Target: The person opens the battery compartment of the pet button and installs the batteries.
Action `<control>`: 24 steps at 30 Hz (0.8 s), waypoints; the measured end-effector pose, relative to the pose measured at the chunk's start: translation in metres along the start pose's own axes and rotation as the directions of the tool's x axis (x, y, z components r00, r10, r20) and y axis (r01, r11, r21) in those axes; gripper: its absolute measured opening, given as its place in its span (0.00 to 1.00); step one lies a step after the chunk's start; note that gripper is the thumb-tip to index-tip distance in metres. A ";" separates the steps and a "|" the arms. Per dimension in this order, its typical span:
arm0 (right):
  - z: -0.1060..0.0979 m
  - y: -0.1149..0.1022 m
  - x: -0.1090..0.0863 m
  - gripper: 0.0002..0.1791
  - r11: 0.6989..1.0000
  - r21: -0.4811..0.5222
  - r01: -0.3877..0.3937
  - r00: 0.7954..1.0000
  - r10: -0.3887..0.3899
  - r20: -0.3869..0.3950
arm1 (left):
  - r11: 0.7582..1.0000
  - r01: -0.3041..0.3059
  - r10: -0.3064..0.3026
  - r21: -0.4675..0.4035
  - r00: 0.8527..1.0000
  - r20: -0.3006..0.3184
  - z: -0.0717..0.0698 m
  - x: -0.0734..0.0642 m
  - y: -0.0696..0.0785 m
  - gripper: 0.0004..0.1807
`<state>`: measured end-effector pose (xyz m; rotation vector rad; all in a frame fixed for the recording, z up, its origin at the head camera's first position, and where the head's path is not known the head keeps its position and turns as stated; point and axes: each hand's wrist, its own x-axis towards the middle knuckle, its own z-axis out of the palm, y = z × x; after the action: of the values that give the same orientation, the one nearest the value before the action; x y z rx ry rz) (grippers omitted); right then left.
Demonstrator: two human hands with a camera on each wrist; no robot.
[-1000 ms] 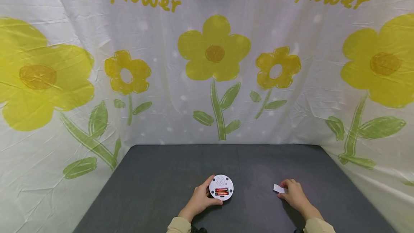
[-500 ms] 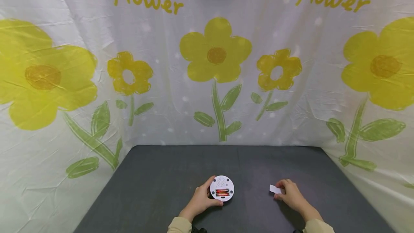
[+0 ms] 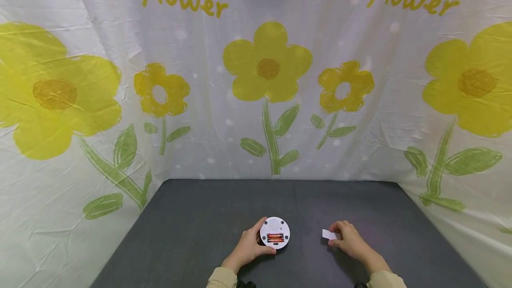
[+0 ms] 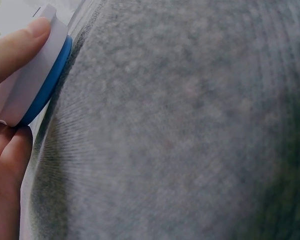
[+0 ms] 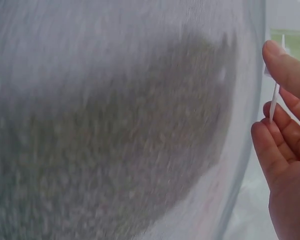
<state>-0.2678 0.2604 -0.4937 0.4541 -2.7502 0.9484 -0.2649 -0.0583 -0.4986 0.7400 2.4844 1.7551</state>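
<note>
My left hand (image 3: 249,244) grips a round white device (image 3: 274,225) by its left side, thumb at the near edge. The underside faces up, with speaker holes, dark round feet and an uncovered battery compartment. Two red batteries (image 3: 275,238) lie side by side in it. A blue band (image 4: 49,82) runs round the device's other side in the left wrist view. To the right, my right hand (image 3: 349,240) pinches a small white battery cover (image 3: 327,234) between thumb and fingers, its free end pointing left. Edge-on, the thin cover (image 5: 275,100) shows in the right wrist view.
Both hands are over a dark grey table (image 3: 216,203). Behind and beside it hangs a white curtain (image 3: 208,146) printed with yellow flowers. Between the device and the right hand lies a short stretch of tabletop.
My right hand has moved left with the battery cover, closer to the device. The left hand and the device stay almost where they were.
</note>
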 end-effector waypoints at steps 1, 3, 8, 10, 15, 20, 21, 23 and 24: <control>0.001 -0.001 0.000 0.16 1.000 0.003 0.004 1.000 -0.004 0.007 | 1.000 0.000 0.000 -0.001 1.000 0.002 0.000 0.000 0.000 0.49; 0.002 -0.004 0.000 0.16 1.000 0.010 0.014 1.000 -0.014 0.019 | 1.000 0.004 -0.004 -0.004 1.000 0.006 0.000 0.001 -0.001 0.49; 0.006 -0.010 0.001 0.16 1.000 0.024 0.020 0.999 -0.021 0.035 | 1.000 0.010 -0.010 0.005 1.000 0.009 0.000 0.002 -0.003 0.49; 0.008 -0.012 0.001 0.16 0.999 0.024 0.021 0.999 -0.022 0.038 | 1.000 0.010 -0.010 0.010 1.000 0.009 0.000 0.002 -0.001 0.49; 0.013 -0.015 0.003 0.17 0.999 0.033 0.032 0.999 -0.033 0.043 | 1.000 0.002 -0.002 0.016 1.000 0.006 0.003 0.006 -0.019 0.51; 0.018 -0.019 0.005 0.18 0.998 0.045 0.038 0.998 -0.040 0.042 | 1.000 -0.006 0.006 0.018 1.000 0.008 0.006 0.011 -0.043 0.54; 0.019 -0.020 0.005 0.18 0.998 0.047 0.040 0.998 -0.042 0.039 | 1.000 -0.007 0.007 0.017 1.000 0.009 0.006 0.012 -0.044 0.54; 0.021 -0.022 0.007 0.18 0.997 0.056 0.046 0.998 -0.048 0.035 | 1.000 -0.011 0.011 0.013 1.000 0.011 0.006 0.011 -0.044 0.54; 0.022 -0.024 0.007 0.18 0.997 0.059 0.051 0.998 -0.053 0.032 | 1.000 -0.014 0.014 0.014 1.000 0.012 0.006 0.011 -0.044 0.54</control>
<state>-0.2683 0.2273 -0.4955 0.5529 -2.7320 1.0194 -0.2898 -0.0605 -0.5373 0.7687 2.4923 1.7347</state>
